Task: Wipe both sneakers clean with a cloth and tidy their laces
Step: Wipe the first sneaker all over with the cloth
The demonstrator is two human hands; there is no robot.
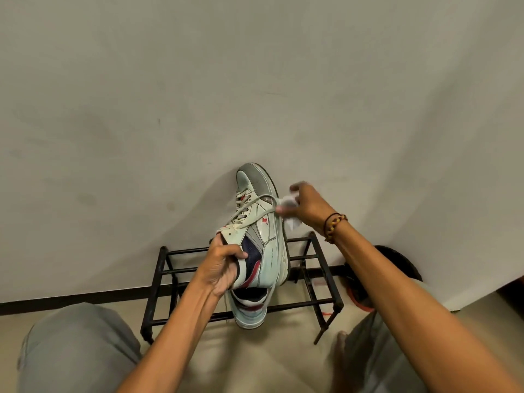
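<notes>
Plain grey wall [198, 80] fills most of the view, with a black metal shoe rack [158, 282] standing against its foot on a pale floor. One white sneaker [261, 231] is held up in the air above the rack, toe pointing up toward the wall, its grey lace [249, 207] looping loose across the upper. The left hand [221, 268] grips this sneaker at the collar, thumb curled over the edge and fingers wrapped underneath. At the sneaker's sole side, near the forefoot, the right hand [306, 205] pinches a crumpled white cloth [289, 205] between bent fingers; the hand is blurred, and whether the cloth touches the sole edge just now cannot be told. A beaded bracelet [334, 225] sits on that wrist. A second sneaker [252, 310] lies on the rack directly below the held one, opening facing up. Count: two sneakers, one cloth, one rack, two hands, both busy. Right of the rack a dark round object [397, 262] sits against the wall, with something red beneath it. The likely trouble is the loose lace: a wiping stroke could snag it and drag it further out of the eyelets. The hold at the collar alone also looks light, so a firm rub near the toe could twist the sneaker or drop it onto the one below.
</notes>
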